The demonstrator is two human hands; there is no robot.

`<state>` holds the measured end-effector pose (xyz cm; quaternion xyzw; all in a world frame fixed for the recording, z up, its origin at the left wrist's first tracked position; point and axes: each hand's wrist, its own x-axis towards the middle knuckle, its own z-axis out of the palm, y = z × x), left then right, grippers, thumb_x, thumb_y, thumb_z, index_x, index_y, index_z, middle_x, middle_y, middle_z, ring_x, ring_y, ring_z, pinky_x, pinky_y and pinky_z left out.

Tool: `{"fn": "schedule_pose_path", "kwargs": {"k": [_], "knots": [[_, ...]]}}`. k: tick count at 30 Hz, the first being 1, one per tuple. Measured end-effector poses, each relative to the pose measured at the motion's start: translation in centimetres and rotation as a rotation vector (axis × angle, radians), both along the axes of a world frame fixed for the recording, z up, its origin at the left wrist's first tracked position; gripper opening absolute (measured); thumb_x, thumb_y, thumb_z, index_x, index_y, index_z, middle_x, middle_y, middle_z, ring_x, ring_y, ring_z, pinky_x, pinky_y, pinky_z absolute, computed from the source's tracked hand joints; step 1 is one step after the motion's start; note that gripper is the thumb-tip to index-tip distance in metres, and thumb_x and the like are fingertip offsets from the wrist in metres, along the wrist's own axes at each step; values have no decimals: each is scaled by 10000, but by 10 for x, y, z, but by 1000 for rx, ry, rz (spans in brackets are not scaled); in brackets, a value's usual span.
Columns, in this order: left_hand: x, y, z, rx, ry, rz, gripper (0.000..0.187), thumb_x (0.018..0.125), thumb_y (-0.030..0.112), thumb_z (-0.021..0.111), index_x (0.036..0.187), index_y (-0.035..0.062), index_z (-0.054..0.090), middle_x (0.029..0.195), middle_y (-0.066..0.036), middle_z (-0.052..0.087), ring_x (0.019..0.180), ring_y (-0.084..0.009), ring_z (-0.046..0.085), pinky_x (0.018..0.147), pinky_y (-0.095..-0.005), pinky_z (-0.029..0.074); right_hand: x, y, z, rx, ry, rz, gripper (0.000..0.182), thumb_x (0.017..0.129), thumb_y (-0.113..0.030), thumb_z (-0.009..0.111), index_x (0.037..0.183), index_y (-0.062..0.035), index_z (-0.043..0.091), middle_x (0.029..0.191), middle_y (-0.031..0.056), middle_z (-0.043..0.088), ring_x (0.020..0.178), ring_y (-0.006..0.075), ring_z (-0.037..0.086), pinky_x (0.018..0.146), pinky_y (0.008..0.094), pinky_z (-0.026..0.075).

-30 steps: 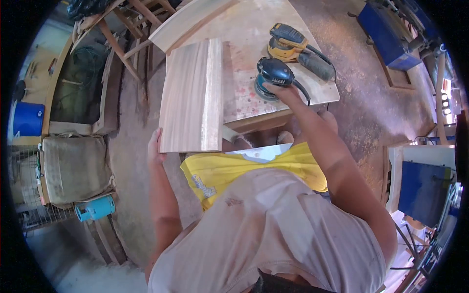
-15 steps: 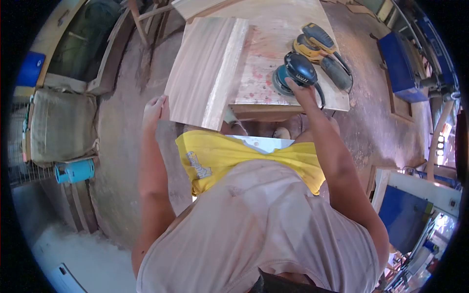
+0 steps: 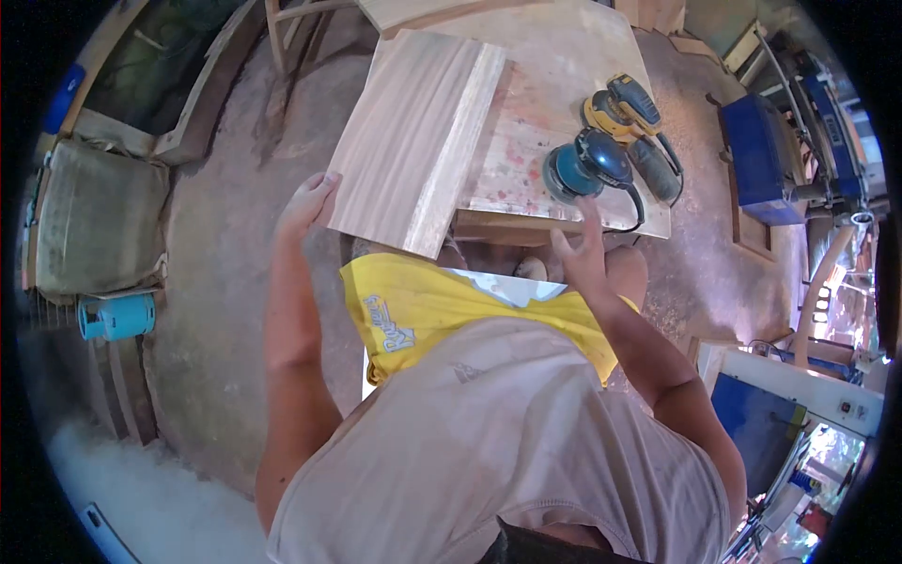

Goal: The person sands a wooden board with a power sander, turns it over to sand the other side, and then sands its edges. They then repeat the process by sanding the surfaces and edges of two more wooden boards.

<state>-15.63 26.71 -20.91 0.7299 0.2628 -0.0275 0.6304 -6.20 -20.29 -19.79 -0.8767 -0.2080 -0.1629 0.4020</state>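
A pale wooden board [image 3: 413, 141] lies slanted on the worktable [image 3: 526, 141], its lower left part jutting past the table's edge. My left hand [image 3: 308, 204] grips the board's left edge near the front corner, thumb on top and the fingertips hidden beneath. Below the front edge of the table, my right hand [image 3: 584, 252] is open with fingers spread, holding nothing. Just beyond its fingertips stands a blue-green orbital sander [image 3: 587, 166], apart from the palm. Behind that sander sits a yellow and black sander [image 3: 620, 108] with a grey dust bag [image 3: 655, 171].
More wood [image 3: 404, 11] rests at the table's far left. To the left are a covered box [image 3: 99, 221] and a light-blue gas cylinder [image 3: 117, 317] on the floor. A blue machine [image 3: 761, 155] stands on the right. The sander's cord [image 3: 641, 211] loops by the table's front edge.
My right hand has let go of the blue-green sander and drawn back toward me, its fingers now spread. My left hand has moved slightly up along the board's edge. The view has shifted a little.
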Motion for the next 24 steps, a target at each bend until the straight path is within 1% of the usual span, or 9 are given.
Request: {"fn": "schedule_pose_path", "kwargs": {"k": [2,3,4,6,11,15,16,21,24], "knots": [[12,18,-23,40,61,-30,568,913,458,557,1208,-28,565,1099,-100,640,992,-150,580,879,-282,439,-9,1,8,7,231,189,473,804,-172,691,1203,5,509,1161,188,544,1077,310,540,954,400,409],[19,20,-23,83,129,-52,636,894,504,565,1222,-41,552,1123,-130,634,1014,-168,583,888,-295,441,-15,8,13,80,542,175,447,829,-229,682,1182,-3,527,1113,145,581,982,264,584,882,369,456],[25,19,-24,85,121,-63,636,894,504,565,1222,-41,552,1123,-130,634,1014,-168,583,888,-295,441,-15,16,11,83,535,164,447,829,-229,682,1182,-3,527,1113,145,581,982,264,584,882,369,456],[30,13,-22,169,202,-3,766,850,583,572,1234,-79,528,1147,-172,621,1037,-207,587,903,-322,444,-11,32,-1,142,1078,401,434,860,-293,656,1173,-14,545,1032,116,616,898,217,599,822,350,486],[26,-5,-4,219,229,3,800,853,599,553,1220,-111,518,1130,-196,619,1045,-231,585,902,-335,448,-9,95,-20,246,1785,484,517,905,-410,597,1232,-18,516,1028,103,633,917,193,609,827,354,501],[20,-13,-14,84,99,-54,753,858,516,611,1220,-133,492,1105,-204,620,1024,-220,590,876,-336,464,-15,133,-31,764,1820,499,628,880,-471,611,1304,-39,445,1242,126,547,1094,234,561,927,389,460],[17,-23,0,100,88,-57,753,858,516,611,1220,-133,492,1105,-204,620,1024,-220,590,876,-336,464,-21,133,5,928,1869,379,604,874,-406,645,1303,-28,448,1255,115,543,1132,234,529,974,383,419],[0,-96,62,-169,30,35,533,901,266,639,1222,-126,471,1089,-172,617,1024,-192,581,875,-312,474,-29,114,36,960,1454,309,509,889,-216,632,1298,16,437,1242,127,554,1120,217,539,961,368,427],[-5,-111,46,-170,-121,63,481,920,288,609,1205,-88,518,1104,-131,625,976,-183,612,860,-312,494,-12,92,49,928,1367,437,497,884,-192,630,1293,19,444,1197,120,580,1062,212,575,930,351,452]]}}
